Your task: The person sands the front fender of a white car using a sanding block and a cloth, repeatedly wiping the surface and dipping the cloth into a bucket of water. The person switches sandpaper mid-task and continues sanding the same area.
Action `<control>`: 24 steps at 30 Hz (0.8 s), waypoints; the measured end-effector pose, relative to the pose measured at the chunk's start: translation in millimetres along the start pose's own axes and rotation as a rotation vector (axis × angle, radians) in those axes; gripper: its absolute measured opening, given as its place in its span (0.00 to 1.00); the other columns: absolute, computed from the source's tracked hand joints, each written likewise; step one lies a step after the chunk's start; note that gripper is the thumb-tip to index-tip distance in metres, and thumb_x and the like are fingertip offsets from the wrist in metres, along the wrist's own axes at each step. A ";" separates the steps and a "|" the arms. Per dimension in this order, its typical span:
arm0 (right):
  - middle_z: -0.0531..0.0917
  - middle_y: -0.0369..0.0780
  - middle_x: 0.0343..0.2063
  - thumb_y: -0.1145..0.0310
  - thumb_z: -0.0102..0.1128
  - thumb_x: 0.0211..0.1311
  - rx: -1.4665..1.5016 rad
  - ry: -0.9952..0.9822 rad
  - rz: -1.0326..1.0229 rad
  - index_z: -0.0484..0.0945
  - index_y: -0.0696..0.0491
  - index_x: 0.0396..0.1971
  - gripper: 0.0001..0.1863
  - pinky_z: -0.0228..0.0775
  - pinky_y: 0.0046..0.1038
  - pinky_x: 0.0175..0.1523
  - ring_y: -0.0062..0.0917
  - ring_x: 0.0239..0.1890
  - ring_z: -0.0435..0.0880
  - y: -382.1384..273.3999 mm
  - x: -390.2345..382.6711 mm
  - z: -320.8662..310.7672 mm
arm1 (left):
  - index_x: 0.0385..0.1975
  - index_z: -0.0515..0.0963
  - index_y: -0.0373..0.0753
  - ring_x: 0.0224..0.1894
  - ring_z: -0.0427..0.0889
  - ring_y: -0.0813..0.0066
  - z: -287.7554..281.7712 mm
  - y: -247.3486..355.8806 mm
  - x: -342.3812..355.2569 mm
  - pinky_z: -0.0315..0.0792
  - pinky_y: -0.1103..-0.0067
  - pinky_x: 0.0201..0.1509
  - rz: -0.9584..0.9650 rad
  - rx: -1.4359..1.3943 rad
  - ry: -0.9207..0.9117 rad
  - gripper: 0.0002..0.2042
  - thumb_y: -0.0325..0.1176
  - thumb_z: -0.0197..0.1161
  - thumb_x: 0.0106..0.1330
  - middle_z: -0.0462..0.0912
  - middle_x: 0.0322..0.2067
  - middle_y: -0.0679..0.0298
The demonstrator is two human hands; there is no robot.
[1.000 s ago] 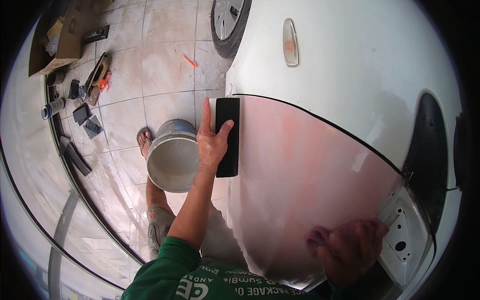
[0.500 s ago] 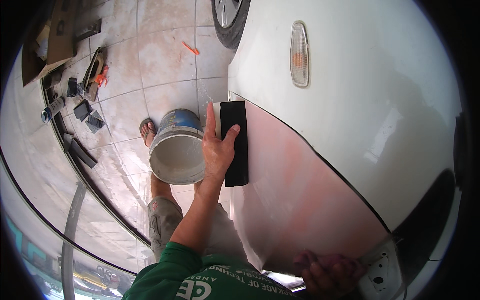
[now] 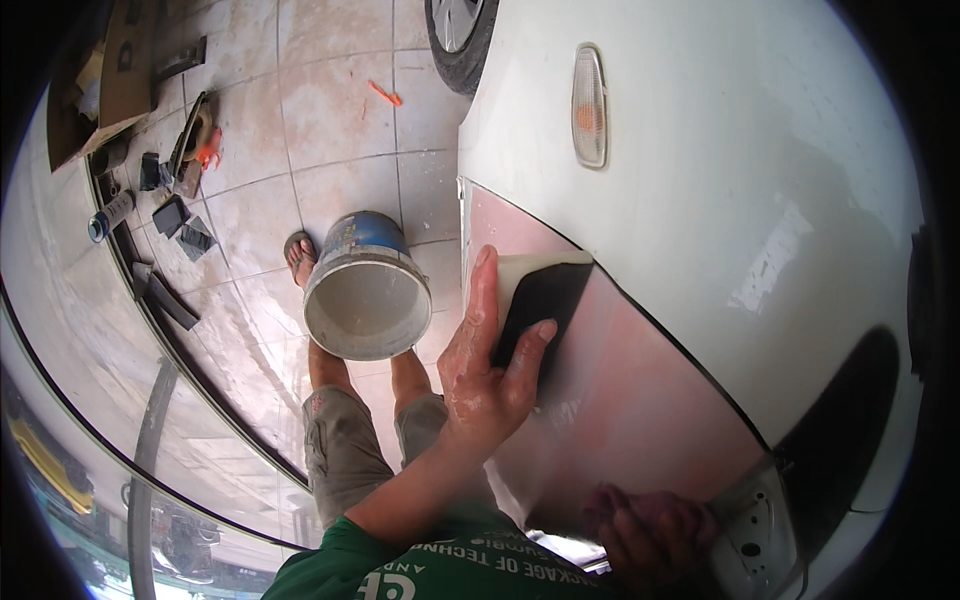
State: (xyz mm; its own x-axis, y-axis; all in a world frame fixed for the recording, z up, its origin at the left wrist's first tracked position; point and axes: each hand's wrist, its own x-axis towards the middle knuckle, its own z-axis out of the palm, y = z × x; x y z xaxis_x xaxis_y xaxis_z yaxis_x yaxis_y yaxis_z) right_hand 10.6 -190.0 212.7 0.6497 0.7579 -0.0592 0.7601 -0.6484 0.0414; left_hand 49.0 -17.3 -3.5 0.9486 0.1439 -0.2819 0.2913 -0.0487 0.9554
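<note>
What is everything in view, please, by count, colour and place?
Panel: one, pinkish, centre right
Fender: one, white, upper right
Lamp: one, orange-tinted, on fender
Wheel: one, grey and black, top
Block: one, black and cream, over panel
Cloth: one, dark pink, lower right
Bucket: one, grey and blue, left
Box: one, brown, upper left
Can: one, blue-grey, left
Sheets: several, black, left
Scraps: at least two, orange, floor
Sandal: one, dark, beside bucket
Shirt: one, green, bottom
Left hand: one, bare, holding block
Right hand: one, bare, holding cloth

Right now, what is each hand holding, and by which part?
Left hand: black-and-cream block, by its left edge, thumb on the black face. Right hand: bunched reddish cloth; exact grip unclear.
</note>
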 end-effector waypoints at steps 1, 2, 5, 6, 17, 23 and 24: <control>0.93 0.30 0.42 0.66 0.77 0.64 0.019 -0.020 -0.029 0.92 0.46 0.40 0.06 0.79 0.27 0.35 0.33 0.55 0.84 6.6 3.6 -2.0 | 0.79 0.60 0.28 0.74 0.75 0.40 -0.4 -9.0 7.2 0.75 0.65 0.72 -0.166 -0.066 -0.001 0.40 0.23 0.73 0.68 0.71 0.73 0.35; 0.93 0.30 0.42 0.67 0.77 0.64 0.035 -0.035 -0.058 0.92 0.47 0.40 0.06 0.80 0.27 0.35 0.34 0.56 0.83 10.6 7.3 -1.8 | 0.79 0.60 0.27 0.74 0.75 0.40 -0.7 -19.6 17.5 0.75 0.65 0.73 -0.327 -0.131 -0.002 0.40 0.23 0.73 0.68 0.71 0.73 0.35; 0.93 0.31 0.44 0.67 0.76 0.65 0.061 -0.108 0.030 0.92 0.47 0.42 0.07 0.83 0.34 0.39 0.37 0.60 0.82 0.1 4.7 -10.6 | 0.80 0.60 0.31 0.68 0.82 0.43 4.0 -13.9 12.6 0.80 0.65 0.67 -0.130 0.002 0.038 0.41 0.22 0.73 0.68 0.76 0.69 0.36; 0.92 0.32 0.46 0.68 0.75 0.65 0.097 -0.158 0.053 0.92 0.47 0.44 0.08 0.83 0.37 0.41 0.38 0.60 0.81 -2.7 3.1 -16.6 | 0.80 0.59 0.32 0.66 0.84 0.44 3.4 -1.9 4.0 0.81 0.65 0.65 -0.044 0.062 0.045 0.41 0.22 0.72 0.68 0.78 0.68 0.36; 0.87 0.26 0.48 0.60 0.88 0.48 0.179 -0.627 0.165 0.87 0.36 0.43 0.22 0.75 0.59 0.53 0.39 0.54 0.82 -11.4 11.8 -61.4 | 0.80 0.57 0.28 0.70 0.78 0.44 -4.0 8.9 3.7 0.75 0.63 0.71 -0.178 -0.081 -0.041 0.43 0.24 0.75 0.68 0.71 0.73 0.36; 0.89 0.21 0.39 0.59 0.88 0.46 -0.021 0.039 0.077 0.87 0.34 0.34 0.16 0.73 0.45 0.42 0.32 0.50 0.83 -9.8 -13.0 6.0 | 0.83 0.52 0.32 0.65 0.83 0.56 -5.0 17.8 -10.7 0.77 0.66 0.68 -0.250 -0.237 -0.069 0.46 0.26 0.75 0.69 0.76 0.70 0.44; 0.89 0.20 0.38 0.59 0.88 0.45 -0.015 -0.003 0.095 0.87 0.34 0.33 0.16 0.72 0.44 0.41 0.31 0.49 0.83 -11.8 -9.4 2.6 | 0.83 0.52 0.33 0.64 0.83 0.57 -2.3 14.6 -7.0 0.77 0.67 0.67 -0.265 -0.292 -0.054 0.46 0.26 0.75 0.69 0.76 0.69 0.44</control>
State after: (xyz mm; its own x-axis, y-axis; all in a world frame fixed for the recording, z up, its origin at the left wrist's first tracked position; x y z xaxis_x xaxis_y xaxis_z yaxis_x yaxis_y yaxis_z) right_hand -4.5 -189.7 210.2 0.7191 0.6926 -0.0577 0.6949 -0.7164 0.0621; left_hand 46.2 -16.7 12.5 0.8526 0.0607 -0.5191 0.4871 0.2675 0.8314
